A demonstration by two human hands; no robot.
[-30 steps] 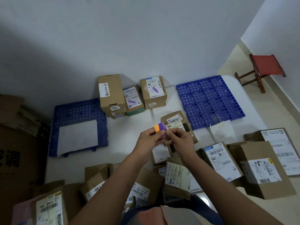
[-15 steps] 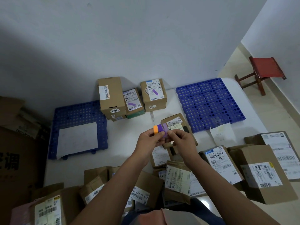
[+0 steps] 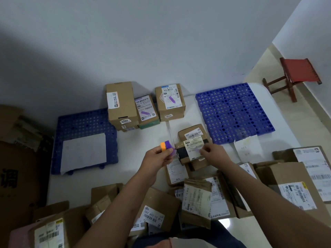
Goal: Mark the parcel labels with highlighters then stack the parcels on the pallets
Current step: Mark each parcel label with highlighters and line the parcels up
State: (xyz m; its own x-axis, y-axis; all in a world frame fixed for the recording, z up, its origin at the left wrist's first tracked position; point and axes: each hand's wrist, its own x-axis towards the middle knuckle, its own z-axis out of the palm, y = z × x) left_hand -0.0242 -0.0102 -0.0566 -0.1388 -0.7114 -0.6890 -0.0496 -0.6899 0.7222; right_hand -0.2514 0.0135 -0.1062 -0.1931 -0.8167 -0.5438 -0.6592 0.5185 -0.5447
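the left hand (image 3: 157,157) grips the highlighters (image 3: 166,147) clear of the label (image 3: 194,146), so the right hand (image 3: 212,154) (pinching something pale) can mark it.

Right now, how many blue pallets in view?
2. One blue pallet at left with a white sheet on it; the other at right, bare. None seems hidden.

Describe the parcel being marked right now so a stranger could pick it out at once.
Start at the right-hand blue perforated plastic pallet and drop to its near left corner. A small brown cardboard parcel lies there on another box, under the right hand. Unlike its neighbours, it has a broad black tape band beside its white label.
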